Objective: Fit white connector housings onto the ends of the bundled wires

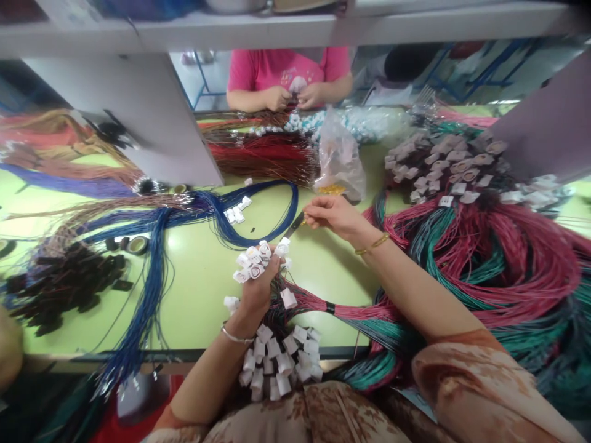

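I see the left hand gripping white connectors over the green surface, ends upturned, apparently so the slim dark tool pinched in the right hand can reach them. Black tape gathers pink wires, likely against tangling.

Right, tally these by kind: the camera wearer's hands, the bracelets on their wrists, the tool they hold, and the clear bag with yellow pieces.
Left hand, right hand: 2
Silver bracelet, yellow bracelet: 2
Tool: 1
Clear bag with yellow pieces: 1
Total: 6
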`<action>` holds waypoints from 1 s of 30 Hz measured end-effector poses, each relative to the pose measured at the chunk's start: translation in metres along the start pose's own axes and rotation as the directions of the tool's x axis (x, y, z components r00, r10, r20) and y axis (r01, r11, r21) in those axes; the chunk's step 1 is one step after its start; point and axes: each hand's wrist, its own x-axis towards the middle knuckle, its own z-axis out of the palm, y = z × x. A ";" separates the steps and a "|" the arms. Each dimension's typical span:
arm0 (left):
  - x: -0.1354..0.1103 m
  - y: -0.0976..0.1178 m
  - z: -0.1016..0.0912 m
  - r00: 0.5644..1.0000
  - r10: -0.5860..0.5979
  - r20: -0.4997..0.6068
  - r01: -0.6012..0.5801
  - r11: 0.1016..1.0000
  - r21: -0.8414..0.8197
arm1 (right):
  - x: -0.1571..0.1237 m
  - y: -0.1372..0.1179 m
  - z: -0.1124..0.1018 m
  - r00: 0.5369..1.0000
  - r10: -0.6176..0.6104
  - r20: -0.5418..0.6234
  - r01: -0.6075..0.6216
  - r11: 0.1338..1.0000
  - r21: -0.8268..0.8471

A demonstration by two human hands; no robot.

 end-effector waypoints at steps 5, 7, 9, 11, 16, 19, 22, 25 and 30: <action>-0.002 0.002 0.002 0.996 -0.090 -0.009 0.087 0.982 -0.170 | -0.038 -0.007 0.026 0.979 0.017 0.201 -0.047 0.988 0.146; -0.003 0.003 0.004 0.989 -0.146 -0.011 0.139 0.966 -0.220 | -0.047 -0.006 0.034 0.973 -0.027 0.229 -0.010 0.987 0.158; -0.002 0.005 0.005 0.983 -0.182 -0.017 0.172 0.954 -0.248 | -0.054 -0.005 0.041 0.969 -0.067 0.238 0.031 0.988 0.153; -0.001 0.006 0.006 0.980 -0.198 -0.024 0.186 0.950 -0.253 | -0.059 -0.005 0.045 0.963 -0.086 0.254 0.056 0.991 0.125; 0.000 0.009 0.008 0.974 -0.225 -0.039 0.207 0.942 -0.265 | -0.070 -0.008 0.051 0.948 -0.146 0.281 0.156 0.988 -0.016; -0.001 0.012 0.008 0.971 -0.238 -0.009 0.229 0.943 -0.241 | -0.075 -0.008 0.056 0.908 -0.348 0.234 0.399 0.889 -0.224; -0.002 0.015 0.008 0.969 -0.247 0.012 0.244 0.949 -0.200 | -0.079 -0.006 0.062 0.764 -0.585 0.272 0.641 0.640 -0.422; -0.002 0.017 0.008 0.971 -0.237 -0.006 0.233 0.958 -0.166 | -0.083 -0.004 0.066 0.683 -0.655 0.322 0.713 0.501 -0.492; -0.004 0.019 0.009 0.976 -0.219 0.007 0.218 0.966 -0.136 | -0.086 -0.004 0.067 0.701 -0.627 0.339 0.679 0.441 -0.587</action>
